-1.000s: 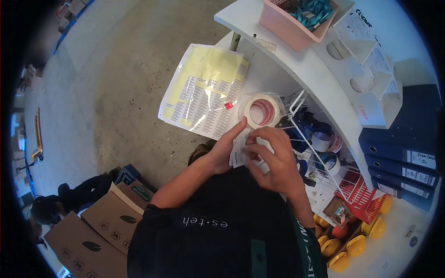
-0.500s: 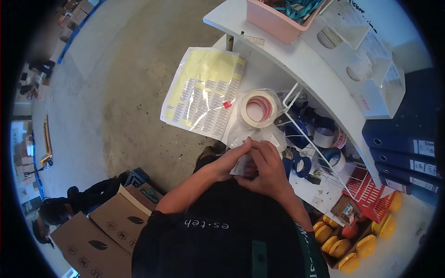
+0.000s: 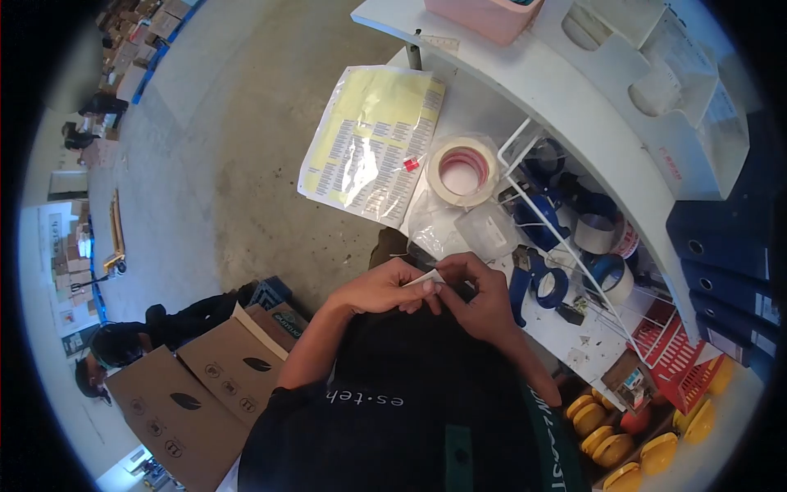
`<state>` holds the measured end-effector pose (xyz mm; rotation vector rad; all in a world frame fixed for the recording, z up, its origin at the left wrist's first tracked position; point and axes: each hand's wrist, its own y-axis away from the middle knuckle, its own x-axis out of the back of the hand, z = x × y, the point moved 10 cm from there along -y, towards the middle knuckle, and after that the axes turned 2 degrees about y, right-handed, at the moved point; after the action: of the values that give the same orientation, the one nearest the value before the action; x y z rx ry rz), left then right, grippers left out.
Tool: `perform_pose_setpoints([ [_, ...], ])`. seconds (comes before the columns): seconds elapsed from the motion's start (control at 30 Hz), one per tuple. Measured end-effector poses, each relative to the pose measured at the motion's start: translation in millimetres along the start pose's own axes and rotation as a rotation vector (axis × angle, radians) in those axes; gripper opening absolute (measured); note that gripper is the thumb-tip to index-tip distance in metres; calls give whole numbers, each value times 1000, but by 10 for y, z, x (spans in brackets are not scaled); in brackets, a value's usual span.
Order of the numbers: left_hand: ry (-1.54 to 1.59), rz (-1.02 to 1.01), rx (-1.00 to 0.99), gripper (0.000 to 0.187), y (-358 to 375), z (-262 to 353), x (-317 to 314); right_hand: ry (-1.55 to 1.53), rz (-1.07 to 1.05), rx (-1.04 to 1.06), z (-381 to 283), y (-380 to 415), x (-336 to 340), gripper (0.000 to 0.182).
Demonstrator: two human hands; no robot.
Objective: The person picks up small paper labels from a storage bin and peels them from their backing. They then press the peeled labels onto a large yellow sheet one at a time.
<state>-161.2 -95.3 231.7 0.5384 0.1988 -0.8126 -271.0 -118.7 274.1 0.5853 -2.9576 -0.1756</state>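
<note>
In front of my dark shirt, both hands meet at a small white slip (image 3: 424, 279) that looks like paper or a label. The fingers of my left hand (image 3: 384, 287) are closed on its left side. My right hand (image 3: 482, 302) pinches the other end between thumb and forefinger. Just beyond them, a clear plastic box (image 3: 486, 231) rests on the white lower shelf. A roll of cream tape (image 3: 461, 170) in clear wrapping lies behind it. To the left of the roll is a printed sheet (image 3: 365, 156) in a plastic sleeve, with a small red piece (image 3: 411, 165) on it.
A white upper shelf (image 3: 525, 86) carries a pink bin (image 3: 484, 18). Blue tape dispensers (image 3: 545, 283) sit behind a white wire rack (image 3: 566, 250). Blue binders (image 3: 721, 262), a red basket (image 3: 668, 357) and yellow helmets (image 3: 611, 447) are at right. Cardboard boxes (image 3: 193, 402) and a person (image 3: 123, 344) are at left.
The view has shifted slightly. My hands have opened out from a cupped pose, and the white slip now shows between the fingertips.
</note>
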Motion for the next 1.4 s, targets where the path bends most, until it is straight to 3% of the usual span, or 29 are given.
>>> perform_pose_setpoints([
  [0.1,-20,-56,69,45,38,34,56,-65,14,-115,258,-50,-145,23],
  [0.17,196,167,-40,40,73,176,411,-231,334,-82,373,-82,-8,14],
  [0.2,185,135,-32,40,90,209,481,-230,369,-81,461,-117,-42,14],
  [0.3,-315,249,-260,66,170,637,968,-236,531,-83,621,-225,-111,13],
  [0.33,-309,194,-255,66,195,711,1021,-258,580,-77,588,-309,-212,12],
  [0.4,-786,279,-267,63,314,921,1246,-253,666,-67,561,-529,-348,12],
  [0.43,-861,300,-339,60,380,953,1384,-212,665,-77,573,-657,-455,10],
  [0.6,-833,409,-302,61,448,808,2173,-111,691,-171,725,-1222,-851,10],
  [0.73,-992,308,-385,63,365,695,2340,-58,788,-228,829,-1308,-976,13],
  [0.83,-1132,250,-469,61,274,673,2320,1,842,-273,952,-1287,-993,15],
  [0.9,-1237,243,-489,58,206,584,2299,312,886,-162,783,-1288,-983,13],
  [1.13,-1209,233,-463,57,125,459,2307,645,914,-49,641,-1297,-1106,19],
  [1.33,-1145,193,-596,54,90,462,2338,783,912,-18,599,-1273,-1086,15],
  [1.4,-1160,205,-489,46,53,434,2388,888,897,-23,559,-1263,-1069,13],
])
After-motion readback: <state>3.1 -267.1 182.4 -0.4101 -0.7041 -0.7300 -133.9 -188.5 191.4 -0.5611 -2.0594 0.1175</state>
